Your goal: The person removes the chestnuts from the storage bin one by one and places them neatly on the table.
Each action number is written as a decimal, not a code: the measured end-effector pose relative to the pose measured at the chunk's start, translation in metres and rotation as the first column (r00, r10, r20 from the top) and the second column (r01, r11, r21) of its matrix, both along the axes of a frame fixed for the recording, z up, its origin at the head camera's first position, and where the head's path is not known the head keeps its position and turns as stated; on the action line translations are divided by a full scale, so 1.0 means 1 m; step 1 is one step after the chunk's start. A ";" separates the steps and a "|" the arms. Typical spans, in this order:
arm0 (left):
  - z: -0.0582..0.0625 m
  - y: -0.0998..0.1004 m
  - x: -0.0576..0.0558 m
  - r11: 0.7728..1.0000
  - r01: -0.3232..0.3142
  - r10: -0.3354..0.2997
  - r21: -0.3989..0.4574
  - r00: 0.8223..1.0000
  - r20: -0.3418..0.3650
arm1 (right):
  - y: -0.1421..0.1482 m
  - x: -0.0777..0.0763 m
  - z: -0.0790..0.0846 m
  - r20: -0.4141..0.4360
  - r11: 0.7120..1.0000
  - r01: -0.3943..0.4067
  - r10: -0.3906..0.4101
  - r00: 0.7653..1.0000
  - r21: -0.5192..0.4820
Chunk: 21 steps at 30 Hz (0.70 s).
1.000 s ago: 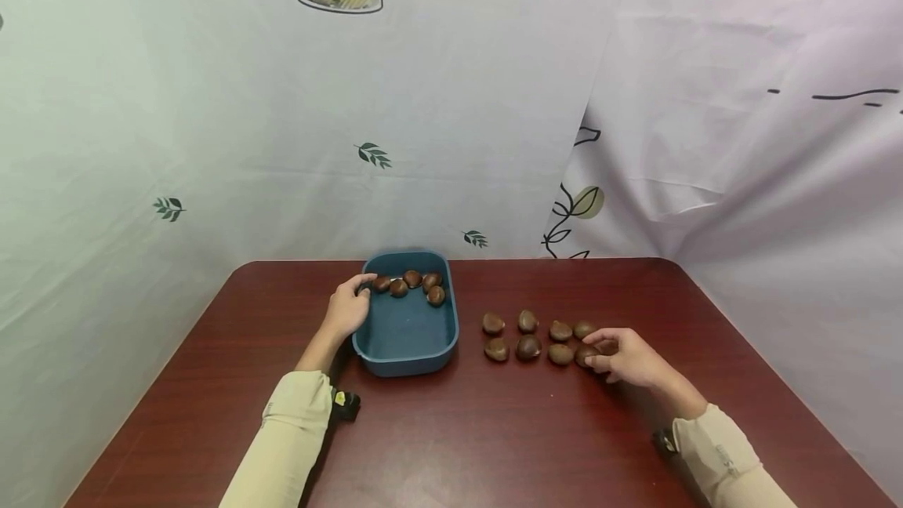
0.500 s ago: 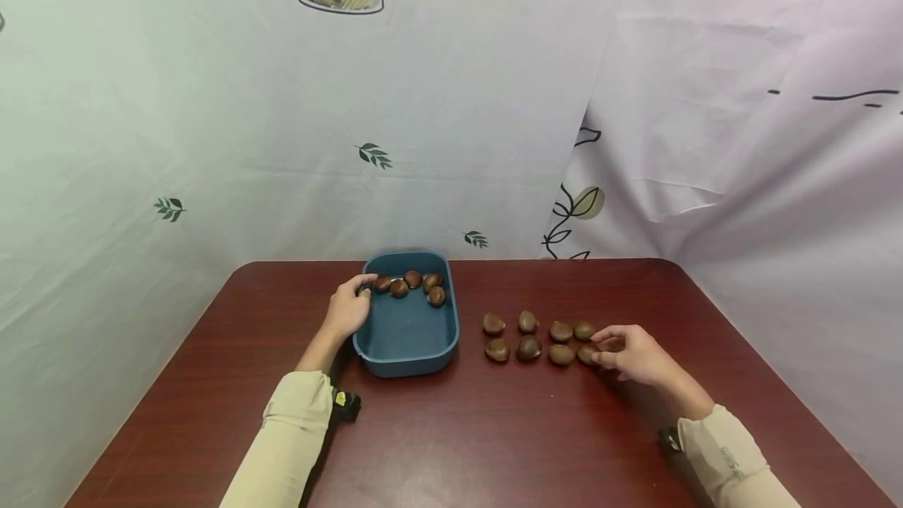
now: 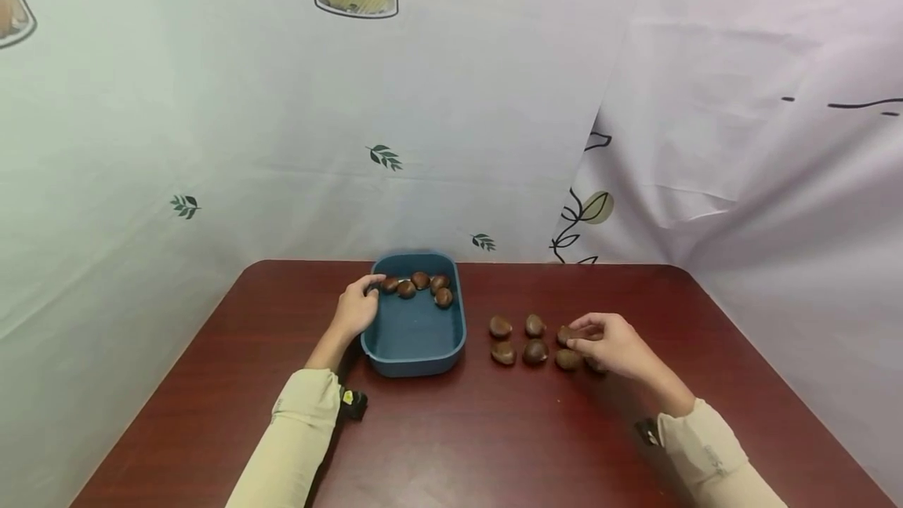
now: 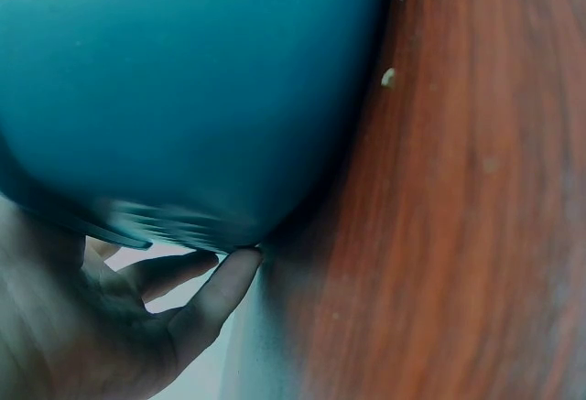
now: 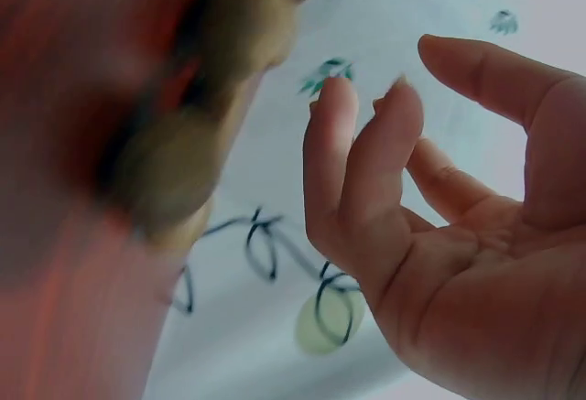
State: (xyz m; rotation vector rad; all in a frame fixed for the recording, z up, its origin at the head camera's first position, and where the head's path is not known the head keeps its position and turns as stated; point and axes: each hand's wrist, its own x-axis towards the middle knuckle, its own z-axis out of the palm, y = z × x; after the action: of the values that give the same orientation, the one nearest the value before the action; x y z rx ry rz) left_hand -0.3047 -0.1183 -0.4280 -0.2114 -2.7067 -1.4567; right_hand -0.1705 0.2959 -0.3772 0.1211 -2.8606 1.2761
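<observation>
My left hand [image 3: 356, 310] holds the left rim of a blue plastic bin [image 3: 416, 335], with one finger reaching over the edge. In the left wrist view, the fingers [image 4: 220, 295] curve against the bin's wall [image 4: 183, 80]. Several brown chestnuts [image 3: 420, 281] lie at the far end inside it. To the right, my right hand [image 3: 610, 343] hovers over the right side of two rows of chestnuts [image 3: 535, 352] on the table, partly hiding some. The right wrist view shows its fingers [image 5: 385, 153] spread from the thumb, nothing between them, beside blurred chestnuts [image 5: 169, 171].
A dark red wooden table [image 3: 451, 445] carries everything. Behind and on both sides hangs a pale printed cloth [image 3: 494, 100], close to the table's edges. A tiny pale crumb [image 4: 388, 78] lies near the bin.
My right hand first drew back slightly from the rightmost chestnuts, then moved left and farther from me, over the row. My left hand stays on the bin. The head view has shifted slightly.
</observation>
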 end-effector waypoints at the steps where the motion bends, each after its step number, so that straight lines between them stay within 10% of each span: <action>1: 0.000 0.000 0.000 1.000 -0.002 0.002 -0.003 1.000 0.000 | -0.006 -0.002 0.002 0.009 1.000 -0.019 0.019 1.000 -0.020; 21: 0.000 0.000 0.000 1.000 -0.001 0.001 0.017 1.000 0.010 | -0.135 -0.034 0.008 0.044 0.926 -0.176 0.202 0.978 -0.335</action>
State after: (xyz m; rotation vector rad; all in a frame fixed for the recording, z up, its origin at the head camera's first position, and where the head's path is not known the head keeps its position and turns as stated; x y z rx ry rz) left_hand -0.3043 -0.1185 -0.4282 -0.2023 -2.7004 -1.4836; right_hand -0.2046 0.1607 -0.3688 0.3588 -2.6992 1.8140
